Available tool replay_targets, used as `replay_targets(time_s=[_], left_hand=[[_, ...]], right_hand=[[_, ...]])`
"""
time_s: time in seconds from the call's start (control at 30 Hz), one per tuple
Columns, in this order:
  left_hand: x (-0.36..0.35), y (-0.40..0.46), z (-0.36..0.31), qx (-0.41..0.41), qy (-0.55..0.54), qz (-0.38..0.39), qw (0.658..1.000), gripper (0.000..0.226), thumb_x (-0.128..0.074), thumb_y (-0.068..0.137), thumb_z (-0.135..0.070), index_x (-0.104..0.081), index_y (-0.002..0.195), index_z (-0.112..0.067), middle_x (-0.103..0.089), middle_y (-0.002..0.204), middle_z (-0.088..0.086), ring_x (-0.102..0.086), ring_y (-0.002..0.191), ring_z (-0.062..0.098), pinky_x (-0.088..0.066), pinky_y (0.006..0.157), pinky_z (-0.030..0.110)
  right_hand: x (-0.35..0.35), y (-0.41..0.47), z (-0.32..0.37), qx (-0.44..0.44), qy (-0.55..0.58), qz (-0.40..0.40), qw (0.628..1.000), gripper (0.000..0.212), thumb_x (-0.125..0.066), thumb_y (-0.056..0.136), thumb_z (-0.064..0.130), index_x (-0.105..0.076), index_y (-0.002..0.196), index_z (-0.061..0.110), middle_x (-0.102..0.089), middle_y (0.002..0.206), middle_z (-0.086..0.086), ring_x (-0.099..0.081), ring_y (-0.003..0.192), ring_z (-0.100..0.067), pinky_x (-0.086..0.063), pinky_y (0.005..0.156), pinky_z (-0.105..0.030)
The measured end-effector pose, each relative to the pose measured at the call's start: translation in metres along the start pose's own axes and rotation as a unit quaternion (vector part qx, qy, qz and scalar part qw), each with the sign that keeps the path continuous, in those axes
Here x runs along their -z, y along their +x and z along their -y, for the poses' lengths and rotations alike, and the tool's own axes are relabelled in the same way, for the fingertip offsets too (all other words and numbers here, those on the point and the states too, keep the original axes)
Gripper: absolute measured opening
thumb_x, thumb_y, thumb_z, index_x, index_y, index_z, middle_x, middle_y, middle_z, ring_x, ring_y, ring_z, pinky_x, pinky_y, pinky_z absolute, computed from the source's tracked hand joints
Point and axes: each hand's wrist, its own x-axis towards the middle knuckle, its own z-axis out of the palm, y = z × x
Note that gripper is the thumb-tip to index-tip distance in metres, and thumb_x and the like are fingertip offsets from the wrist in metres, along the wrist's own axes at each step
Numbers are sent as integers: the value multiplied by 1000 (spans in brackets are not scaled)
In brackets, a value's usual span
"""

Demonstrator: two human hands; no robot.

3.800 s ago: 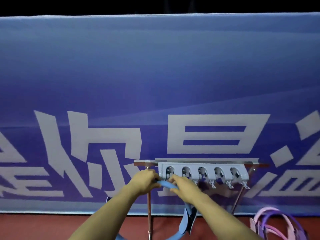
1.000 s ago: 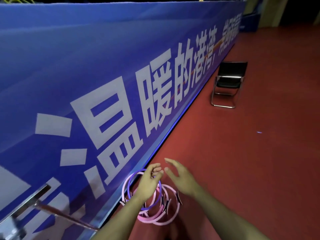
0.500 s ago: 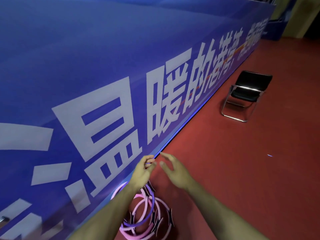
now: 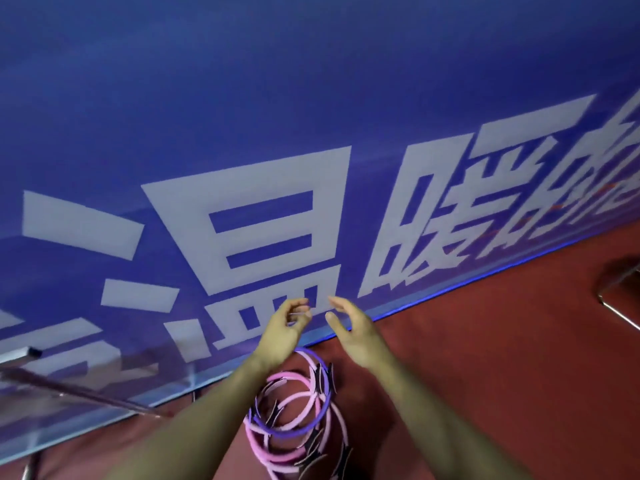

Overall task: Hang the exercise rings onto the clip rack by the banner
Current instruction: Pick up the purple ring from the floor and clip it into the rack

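- Head view, largest thing first: a long blue fabric banner with big pale grey-white characters [image 4: 263,216] fills the upper and left parts of the frame and runs down to the floor along a slanted line.
- Below and to the right of it lies the dull red sports floor [image 4: 502,358], meeting the banner's lower edge along a bright blue strip.
- Two bare forearms reach up from the bottom edge toward the banner's foot.
- At the far left, a slim grey metal frame of bars [image 4: 69,389] stands against the banner; only a rail end and a slanted strut show, so whether it carries clips cannot be told from here.
- At the right edge, a blurred dark object with a bent chrome tube [image 4: 620,310] stands on the floor, well apart from the hands.
- On the floor at the banner's foot lies a loose pile of pink and purple exercise rings with black padded grips [image 4: 298,417], overlapping one another; the left forearm crosses in front of its upper left part.
- The left hand [image 4: 282,332] is raised above the pile, fingers curled inward with the tips near the thumb; nothing can be made out between them.
- The right hand [image 4: 356,329] is just beside it, apart from it, fingers loosely spread and gently bent, palm turned toward the left hand, holding nothing.
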Motion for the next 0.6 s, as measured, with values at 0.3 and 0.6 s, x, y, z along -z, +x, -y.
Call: replay_targets(time_s=[0.3, 0.6], left_hand=[[-8, 45, 68, 81, -3, -141, 987, 27, -63, 97, -14, -59, 124, -10, -68, 114, -3, -61, 94, -13, -47, 89, 13], [-7, 119, 226, 146, -29, -191, 970, 21, -63, 97, -17, -62, 119, -20, -70, 115, -5, -65, 103, 0, -49, 89, 16]], right_hand=[[-26, 86, -65, 12, -31, 151, 988, 44, -56, 100, 39, -54, 140, 21, -58, 142, 8, -51, 130, -4, -40, 111, -27], [-123, 163, -201, -29, -98, 214, 972, 39, -57, 100, 28, -57, 136, 14, -62, 137, -3, -55, 127, -17, -30, 98, -10]])
